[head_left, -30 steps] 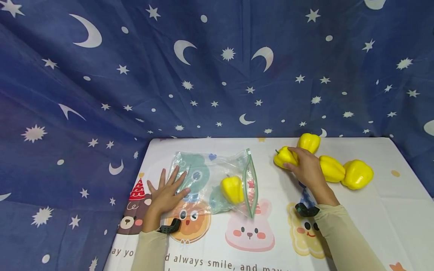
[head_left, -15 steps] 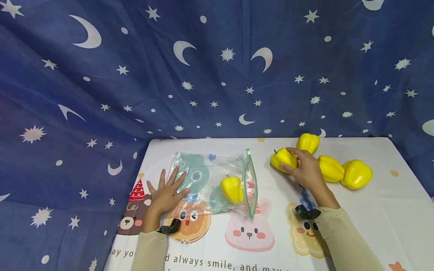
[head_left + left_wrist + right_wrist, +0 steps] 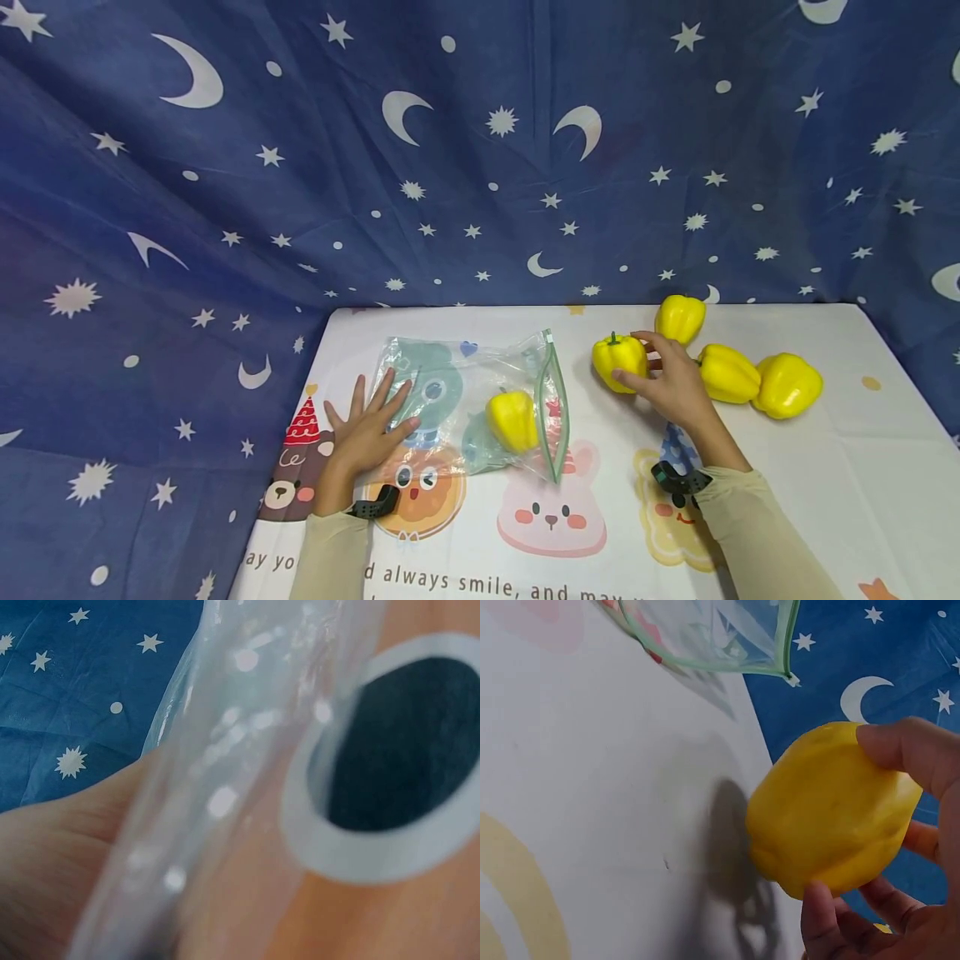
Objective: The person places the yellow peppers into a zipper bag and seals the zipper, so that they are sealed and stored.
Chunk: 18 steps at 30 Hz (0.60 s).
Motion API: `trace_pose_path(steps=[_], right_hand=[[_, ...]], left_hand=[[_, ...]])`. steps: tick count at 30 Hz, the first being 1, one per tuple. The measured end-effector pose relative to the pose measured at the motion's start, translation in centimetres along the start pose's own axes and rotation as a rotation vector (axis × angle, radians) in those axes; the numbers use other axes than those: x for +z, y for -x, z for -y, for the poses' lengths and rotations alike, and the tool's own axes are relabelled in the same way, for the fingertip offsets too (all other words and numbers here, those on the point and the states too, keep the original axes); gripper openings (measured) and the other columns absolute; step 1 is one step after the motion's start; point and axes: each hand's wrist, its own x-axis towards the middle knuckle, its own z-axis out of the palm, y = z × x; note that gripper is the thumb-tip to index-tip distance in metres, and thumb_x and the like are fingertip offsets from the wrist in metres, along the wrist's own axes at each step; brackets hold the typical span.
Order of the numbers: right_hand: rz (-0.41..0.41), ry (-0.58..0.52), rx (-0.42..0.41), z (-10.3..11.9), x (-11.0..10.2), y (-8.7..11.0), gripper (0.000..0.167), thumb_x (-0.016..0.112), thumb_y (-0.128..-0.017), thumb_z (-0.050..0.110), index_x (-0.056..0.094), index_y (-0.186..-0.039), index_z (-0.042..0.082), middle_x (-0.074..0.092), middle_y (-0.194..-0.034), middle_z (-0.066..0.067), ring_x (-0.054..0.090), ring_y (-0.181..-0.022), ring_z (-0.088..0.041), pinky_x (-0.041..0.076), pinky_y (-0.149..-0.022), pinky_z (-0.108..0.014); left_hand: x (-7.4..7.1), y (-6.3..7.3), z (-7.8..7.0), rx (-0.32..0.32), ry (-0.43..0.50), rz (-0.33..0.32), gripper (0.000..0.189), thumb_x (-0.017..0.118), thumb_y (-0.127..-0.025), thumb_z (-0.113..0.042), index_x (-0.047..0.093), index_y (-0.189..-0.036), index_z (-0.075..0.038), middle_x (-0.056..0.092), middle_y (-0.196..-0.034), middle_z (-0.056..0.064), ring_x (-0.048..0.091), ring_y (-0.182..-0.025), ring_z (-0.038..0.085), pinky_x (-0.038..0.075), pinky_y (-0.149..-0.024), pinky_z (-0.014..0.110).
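Note:
My right hand (image 3: pixel 672 379) grips a yellow bell pepper (image 3: pixel 618 363) between thumb and fingers, its green stem pointing up. The right wrist view shows this bell pepper (image 3: pixel 832 810) close up, its shadow falling on the tablecloth beside it. Spread flat, my left hand (image 3: pixel 369 435) rests on the closed end of a clear zip bag (image 3: pixel 457 400). Inside the bag, near its green-edged mouth (image 3: pixel 553 417), lies another yellow bell pepper (image 3: pixel 513 421). The bag's film (image 3: pixel 217 772) fills much of the left wrist view, blurred, with part of the left hand behind it.
Three more yellow peppers lie at the right: a back pepper (image 3: pixel 680 319), a middle pepper (image 3: pixel 727 373) and an outer pepper (image 3: pixel 789 385). A white tablecloth (image 3: pixel 847 483) with cartoon prints covers the table. A blue star-patterned curtain (image 3: pixel 465 150) stands behind and at the left.
My right hand has drawn its pepper slightly left, away from the others, and the pepper has turned so its stem points up. The left hand and bag have stayed put.

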Motion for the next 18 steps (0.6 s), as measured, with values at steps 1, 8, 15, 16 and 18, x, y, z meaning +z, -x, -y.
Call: trace_pose_path(steps=[1,8,15,16,18], right_hand=[[0.007,-0.021,0.015,0.0,0.0,0.0,0.083,0.076,-0.087,0.053,0.043,-0.151,0.011,0.05,-0.144,-0.024,0.06,-0.113,-0.042,0.056,-0.09,-0.051],[0.096,-0.281,0.147,0.4,0.5,0.5,0.083,0.076,-0.09,0.039,0.027,-0.15,0.009,0.039,-0.15,-0.024,0.063,-0.111,-0.036,0.059,-0.079,-0.029],[0.18,-0.429,0.177,0.3,1.4,0.9,0.081,0.068,-0.092,0.026,0.025,-0.16,0.017,0.031,-0.148,-0.023,0.057,-0.114,-0.034,0.06,-0.084,-0.026],[0.187,-0.451,0.176,0.3,1.5,1.0,0.08,0.068,-0.092,0.025,0.026,-0.159,0.017,0.031,-0.148,-0.023,0.056,-0.115,-0.034,0.06,-0.085,-0.024],[0.194,-0.501,0.173,0.3,1.8,1.1,0.076,0.067,-0.093,0.023,0.028,-0.158,0.014,0.031,-0.147,-0.022,0.054,-0.116,-0.034,0.059,-0.086,-0.023]], left_hand=[[0.0,0.0,0.0,0.0,0.002,0.0,0.074,0.046,-0.096,-0.073,0.027,-0.16,-0.041,0.008,-0.174,-0.005,-0.006,-0.158,0.044,-0.014,-0.104,0.088],[0.1,0.0,0.1,-0.001,0.002,0.0,0.074,0.046,-0.096,-0.074,0.027,-0.16,-0.042,0.007,-0.174,-0.006,-0.006,-0.159,0.044,-0.014,-0.104,0.088],[0.1,0.0,0.2,-0.003,-0.002,0.003,0.074,0.043,-0.096,-0.074,0.027,-0.16,-0.041,0.006,-0.174,-0.006,-0.007,-0.159,0.043,-0.013,-0.104,0.088],[0.1,0.0,0.2,-0.003,0.0,0.006,0.074,0.043,-0.096,-0.074,0.027,-0.161,-0.041,0.006,-0.174,-0.007,-0.008,-0.159,0.043,-0.014,-0.104,0.088],[0.1,0.0,0.2,-0.004,0.003,0.012,0.074,0.042,-0.096,-0.075,0.026,-0.161,-0.042,0.005,-0.174,-0.007,-0.008,-0.159,0.042,-0.014,-0.104,0.087]])
